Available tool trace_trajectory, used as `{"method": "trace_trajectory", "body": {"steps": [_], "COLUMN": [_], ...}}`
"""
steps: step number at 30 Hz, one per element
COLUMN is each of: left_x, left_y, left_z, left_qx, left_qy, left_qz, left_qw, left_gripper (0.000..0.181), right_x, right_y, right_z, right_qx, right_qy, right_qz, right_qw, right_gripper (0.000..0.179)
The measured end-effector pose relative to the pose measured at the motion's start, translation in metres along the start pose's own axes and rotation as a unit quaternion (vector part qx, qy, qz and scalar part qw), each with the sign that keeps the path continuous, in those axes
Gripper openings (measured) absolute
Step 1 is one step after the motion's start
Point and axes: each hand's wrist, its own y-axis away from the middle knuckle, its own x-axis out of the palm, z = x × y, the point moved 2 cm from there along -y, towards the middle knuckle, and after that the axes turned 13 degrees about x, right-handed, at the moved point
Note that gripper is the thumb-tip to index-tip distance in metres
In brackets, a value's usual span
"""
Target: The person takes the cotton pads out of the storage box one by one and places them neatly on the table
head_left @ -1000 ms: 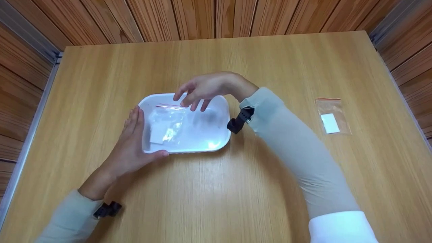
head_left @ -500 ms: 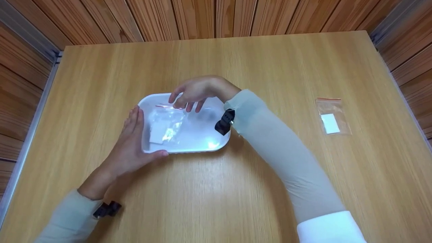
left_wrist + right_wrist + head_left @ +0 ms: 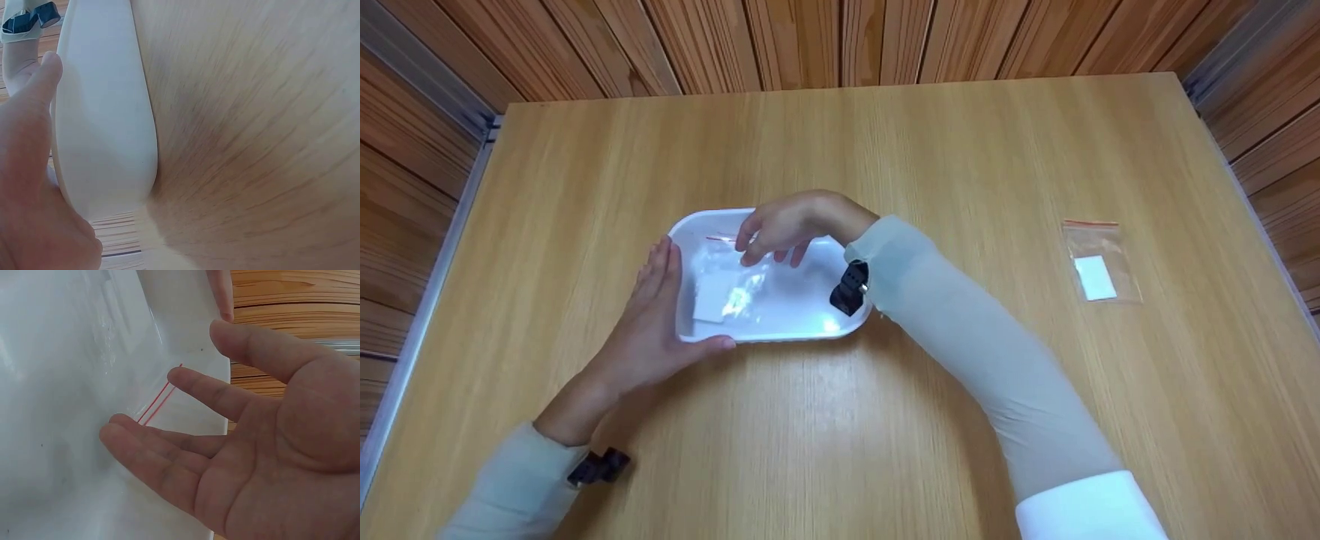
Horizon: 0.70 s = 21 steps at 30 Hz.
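A white plastic tray [image 3: 795, 326] sits left of the table's middle. My left hand [image 3: 649, 315] holds its left end, fingers along the left side and thumb along the near rim; the thumb also shows in the left wrist view. Inside the tray lies a clear zip bag [image 3: 720, 281] with a red seal line and a white slip at its lower left. Over the far side of the tray, my right hand [image 3: 784, 229] reaches down, fingers parted. In the right wrist view its fingertips [image 3: 177, 376] are right at the bag's red seal, thumb apart from them.
A second clear zip bag [image 3: 1121, 262] with a white slip inside lies at the table's right. Wooden plank walls [image 3: 802, 45] close off the back and both sides of the wooden table [image 3: 825, 442].
My right hand has moved left and down into the tray, its fingers coming beside the bag's red seal. The left hand, the tray and both bags stay in place.
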Motion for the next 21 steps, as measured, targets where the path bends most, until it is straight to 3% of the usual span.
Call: {"method": "trace_trajectory", "body": {"steps": [14, 21], "left_x": [0.0, 0.0], "left_y": [0.002, 0.001], "left_z": [-0.002, -0.001], "left_qx": [-0.005, 0.012], "left_qy": [0.001, 0.009], "left_qz": [-0.001, -0.016], "left_qw": [1.0, 0.9998], "left_gripper": [0.137, 0.137], "right_x": [0.011, 0.015], "right_y": [-0.004, -0.008], "right_z": [0.005, 0.009], "right_qx": [0.017, -0.016], "right_qy": [-0.022, -0.038], "right_qz": [0.014, 0.019], "right_qw": [0.9995, 0.9989], "right_gripper": [0.054, 0.049]}}
